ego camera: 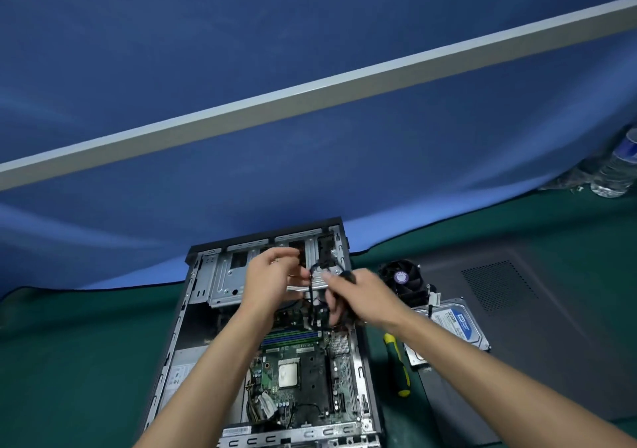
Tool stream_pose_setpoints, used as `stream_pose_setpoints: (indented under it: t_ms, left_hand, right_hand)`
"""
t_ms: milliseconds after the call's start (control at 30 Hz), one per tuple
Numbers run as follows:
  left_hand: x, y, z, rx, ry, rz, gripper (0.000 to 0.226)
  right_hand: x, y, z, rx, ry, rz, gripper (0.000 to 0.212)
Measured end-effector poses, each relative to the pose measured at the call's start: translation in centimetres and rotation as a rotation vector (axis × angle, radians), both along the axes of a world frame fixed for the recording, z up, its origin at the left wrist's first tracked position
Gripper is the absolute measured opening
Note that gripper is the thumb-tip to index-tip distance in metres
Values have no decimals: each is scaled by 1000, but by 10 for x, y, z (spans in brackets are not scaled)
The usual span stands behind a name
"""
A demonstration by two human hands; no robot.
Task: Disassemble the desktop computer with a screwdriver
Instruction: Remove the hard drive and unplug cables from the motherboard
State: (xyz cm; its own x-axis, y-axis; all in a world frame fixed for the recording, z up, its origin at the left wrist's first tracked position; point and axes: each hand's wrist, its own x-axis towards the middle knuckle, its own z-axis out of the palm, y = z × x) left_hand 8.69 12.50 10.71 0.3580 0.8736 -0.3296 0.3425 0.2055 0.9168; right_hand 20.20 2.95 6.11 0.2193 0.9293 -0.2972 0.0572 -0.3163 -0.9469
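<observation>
Both hands, left hand (267, 277) and right hand (358, 294), pinch black cables (315, 304) above the case (193, 309) drive bay; I'd ease connectors straight out, no yanking; screwdriver (398, 365) lies right of case.

water bottle (618, 163) cropped at right edge, right hand (358, 296) motion-blurred

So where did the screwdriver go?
The screwdriver lies on the green mat to the right of the open computer case, just left of the hard drive. Neither hand touches it.
</observation>
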Motion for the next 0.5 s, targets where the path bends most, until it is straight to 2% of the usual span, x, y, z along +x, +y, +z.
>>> stream_pose_setpoints:
  t_ms: [100,167,233,367,500]
  left_hand:
    - [-8,-4,-19,169,183,-165,22]
    - [-9,-12,-37,173,298,-369,27]
    - [-7,-19,-53,160,368,-471,30]
    - [-6,-21,-75,405,630,-556,53]
    - [-13,-18,-78,537,676,-524,59]
  right_hand:
    - [19,-3,3,17,104,-123,48]
    - [25,-6,4,32,149,-175,49]
    - [25,-11,0,26,127,-181,48]
    - [30,-19,-10,-11,60,-210,34]
    - [39,-25,-18,-37,-8,-320,30]
